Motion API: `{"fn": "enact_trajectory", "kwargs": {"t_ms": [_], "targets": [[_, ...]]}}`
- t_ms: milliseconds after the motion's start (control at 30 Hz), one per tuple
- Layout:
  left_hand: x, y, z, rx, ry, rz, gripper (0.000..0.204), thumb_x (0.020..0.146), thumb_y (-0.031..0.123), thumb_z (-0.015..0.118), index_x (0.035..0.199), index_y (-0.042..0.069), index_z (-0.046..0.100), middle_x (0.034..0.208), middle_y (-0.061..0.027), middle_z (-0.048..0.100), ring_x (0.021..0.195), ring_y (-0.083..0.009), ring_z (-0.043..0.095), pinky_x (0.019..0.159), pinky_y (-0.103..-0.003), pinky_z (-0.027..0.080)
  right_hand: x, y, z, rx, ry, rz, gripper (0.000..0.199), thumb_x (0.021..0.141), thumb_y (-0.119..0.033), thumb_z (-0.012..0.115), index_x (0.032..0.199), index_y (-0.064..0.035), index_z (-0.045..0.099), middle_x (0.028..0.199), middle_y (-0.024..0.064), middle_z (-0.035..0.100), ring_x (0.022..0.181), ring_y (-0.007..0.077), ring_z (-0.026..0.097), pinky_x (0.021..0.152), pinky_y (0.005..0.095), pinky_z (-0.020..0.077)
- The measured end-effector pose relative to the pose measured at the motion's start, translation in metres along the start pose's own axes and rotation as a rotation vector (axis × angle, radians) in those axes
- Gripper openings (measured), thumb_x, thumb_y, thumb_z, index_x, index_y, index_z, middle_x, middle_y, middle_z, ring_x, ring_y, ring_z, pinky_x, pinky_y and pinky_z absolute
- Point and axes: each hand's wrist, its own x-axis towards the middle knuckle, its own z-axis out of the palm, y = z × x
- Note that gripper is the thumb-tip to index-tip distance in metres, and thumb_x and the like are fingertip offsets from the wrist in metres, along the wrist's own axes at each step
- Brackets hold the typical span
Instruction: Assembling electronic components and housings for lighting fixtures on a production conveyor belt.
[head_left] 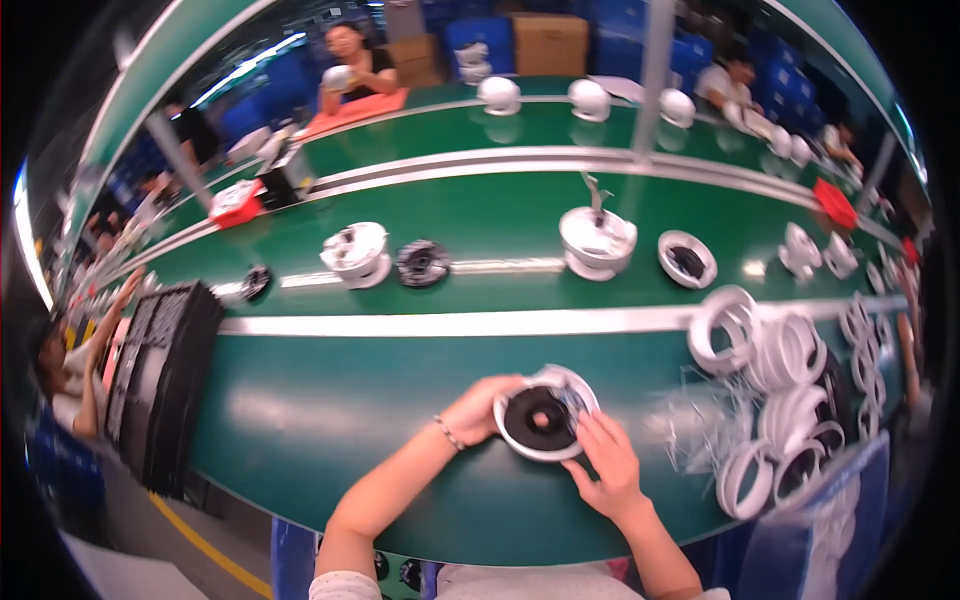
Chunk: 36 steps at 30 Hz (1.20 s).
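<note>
From where I steer, at a distance, I see a white round housing (543, 457) held up over the green desk (330, 400), close to the person's body. Inside its rim sits a black round insert (522, 420) with an opening at its middle. The left hand (480, 410), beaded bracelet (448, 432) at its wrist, is clamped on the rim at about 10 o'clock. The right hand (612, 465) touches the housing at about 3 o'clock, fingers together and thumb apart below them (whether it pinches anything, I cannot tell).

Taking the housing as my dial's centre, I find crumpled clear material (705, 425) at 3 o'clock, with a heap of white rings (788, 350) just past it, spreading from 2 to 4. A black stack (165, 380) stands at 9. Farther off, a white base (597, 240) stands just past 12, and a black round part (423, 263) lies near 11.
</note>
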Motion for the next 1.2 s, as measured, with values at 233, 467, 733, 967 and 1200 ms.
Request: {"fn": "enact_trajectory", "kwargs": {"t_ms": [233,467,733,967,1200], "targets": [[0.079,0.060,-0.019,0.008,0.119,0.378,0.040,0.090,0.028,0.034,0.116,-0.001,0.044,0.116,-0.0138,0.050,0.106,-0.0250,0.049,0.093,-0.041,0.039,-0.034,0.011,-0.085,-0.325,0.394,0.245,0.032,0.057,0.000,0.068,0.087,-0.0028,0.060,0.100,0.0103,0.059,0.091,0.0285,0.054,0.078,0.0344,0.0449],[0.166,0.093,-0.046,0.026,0.409,0.528,0.040,0.092,0.031,0.035,0.117,0.002,0.044,0.119,-0.0114,0.047,0.111,-0.0234,0.044,0.094,-0.038,0.036,-0.094,0.037,-0.130,-0.701,0.448,0.734,0.037,0.059,-0.011,0.072,0.091,-0.0021,0.056,0.094,0.0114,0.055,0.087,0.0300,0.049,0.077,0.0379,0.0394],[0.202,0.113,-0.047,1.273,1.048,0.838,0.055,0.077,0.038,0.058,0.111,-0.004,0.050,0.096,-0.0170,0.059,0.081,-0.0275,0.058,0.077,-0.034,0.046,-0.131,0.045,-0.123,-0.711,0.524,0.827,0.010,0.071,-0.005,0.063,0.070,0.0013,0.055,0.066,0.0138,0.052,0.064,0.0306,0.049,0.059,0.0380,0.0384],[0.139,0.169,-0.101,1.908,1.325,0.721,0.042,0.071,0.013,0.057,0.111,0.005,0.047,0.116,-0.0141,0.046,0.112,-0.0326,0.039,0.091,-0.042,0.036,-0.086,0.016,-0.106,-0.591,0.489,0.310,0.010,0.069,-0.001,0.064,0.072,0.0017,0.054,0.070,0.0137,0.054,0.064,0.0329,0.051,0.059,0.0395,0.0411],[0.127,0.158,-0.092,1.654,1.040,0.169,0.081,0.057,0.037,0.073,0.122,0.003,0.037,0.106,-0.0225,0.055,0.098,-0.0337,0.054,0.086,-0.037,0.044,-0.048,-0.005,-0.031,-0.023,-0.016,0.164,0.014,0.063,-0.006,0.067,0.075,-0.0048,0.061,0.076,0.0047,0.060,0.062,0.0229,0.053,0.057,0.0323,0.0403]]}}
